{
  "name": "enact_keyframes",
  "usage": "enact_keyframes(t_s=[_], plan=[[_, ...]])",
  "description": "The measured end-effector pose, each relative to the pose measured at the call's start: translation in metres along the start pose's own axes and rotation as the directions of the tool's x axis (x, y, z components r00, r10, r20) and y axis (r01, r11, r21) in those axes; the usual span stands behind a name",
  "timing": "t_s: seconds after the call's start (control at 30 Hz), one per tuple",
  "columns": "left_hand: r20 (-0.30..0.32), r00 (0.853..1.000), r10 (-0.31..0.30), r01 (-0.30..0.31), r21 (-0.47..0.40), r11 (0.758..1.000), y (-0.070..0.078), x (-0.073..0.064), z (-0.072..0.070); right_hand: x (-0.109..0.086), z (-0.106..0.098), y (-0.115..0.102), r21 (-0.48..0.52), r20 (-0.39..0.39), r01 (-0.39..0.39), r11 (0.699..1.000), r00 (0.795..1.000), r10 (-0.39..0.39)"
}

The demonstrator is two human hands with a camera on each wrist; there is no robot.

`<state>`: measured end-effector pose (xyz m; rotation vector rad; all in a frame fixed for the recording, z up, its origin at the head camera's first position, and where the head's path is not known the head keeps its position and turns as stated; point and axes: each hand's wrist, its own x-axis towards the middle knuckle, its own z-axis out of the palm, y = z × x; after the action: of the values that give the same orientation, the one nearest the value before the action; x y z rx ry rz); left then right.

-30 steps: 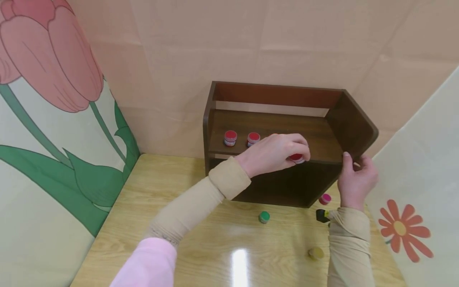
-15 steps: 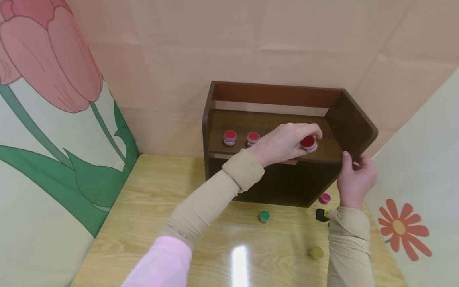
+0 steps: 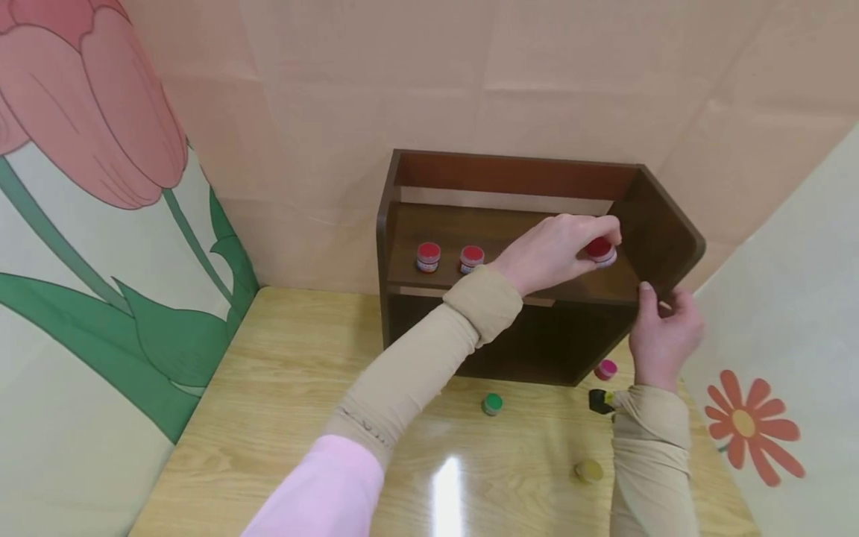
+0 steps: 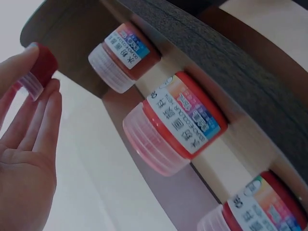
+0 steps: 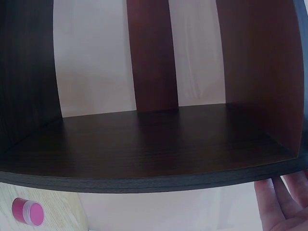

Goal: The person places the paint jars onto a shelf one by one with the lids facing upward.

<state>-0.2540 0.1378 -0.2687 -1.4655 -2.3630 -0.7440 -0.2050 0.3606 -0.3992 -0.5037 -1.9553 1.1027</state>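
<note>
My left hand (image 3: 553, 250) pinches a small red paint jar (image 3: 600, 252) by its sides above the right part of the shelf's upper board (image 3: 463, 221). In the left wrist view, the held red jar (image 4: 46, 65) sits between thumb and fingertips. Three more labelled red jars (image 4: 178, 122) stand in a row along that board's front edge. Two of them, the leftmost jar (image 3: 428, 257) and its neighbour (image 3: 472, 259), show in the head view; the third is hidden by my left hand. My right hand (image 3: 664, 339) grips the front edge of the dark brown shelf unit (image 3: 671, 231) at its right side.
On the wooden table (image 3: 282, 388), a green-lidded jar (image 3: 493, 403) stands in front of the shelf. To the right are a pink jar (image 3: 606, 369), a dark item with yellow (image 3: 600, 400) and a yellowish jar (image 3: 588, 470). A draped wall (image 3: 322, 112) rises behind.
My left hand has carried the red jar rightward and farther back, from the board's front edge to over its right part. My right hand keeps its hold on the shelf edge.
</note>
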Motion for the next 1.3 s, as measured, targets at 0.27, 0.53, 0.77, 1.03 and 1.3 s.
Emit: enact_keyframes(t_s=[0.27, 0.53, 0.77, 1.03, 1.3], plan=[[0.047, 0.999, -0.017, 0.016, 0.023, 1.000, -0.004, 0.010, 0.011, 0.001, 0.000, 0.000, 0.010, 0.007, -0.013, 1.000, 1.000, 0.013], [0.131, 0.990, -0.059, 0.048, 0.091, 0.995, -0.005, 0.014, 0.026, 0.000, 0.000, 0.000, -0.006, 0.011, -0.020, 1.000, 1.000, 0.020], [0.170, 0.981, -0.088, 0.057, 0.180, 0.982, -0.002, 0.014, 0.034, -0.002, 0.001, -0.002, -0.001, 0.013, -0.034, 0.999, 0.999, 0.034], [0.185, 0.974, -0.131, 0.084, 0.243, 0.966, -0.004, 0.011, 0.039, -0.003, 0.001, -0.003, -0.002, 0.006, -0.033, 0.999, 0.999, 0.033], [0.221, 0.970, -0.104, 0.031, 0.312, 0.949, -0.004, 0.016, 0.044, -0.001, 0.000, -0.001, -0.025, 0.007, -0.025, 0.999, 1.000, 0.025]])
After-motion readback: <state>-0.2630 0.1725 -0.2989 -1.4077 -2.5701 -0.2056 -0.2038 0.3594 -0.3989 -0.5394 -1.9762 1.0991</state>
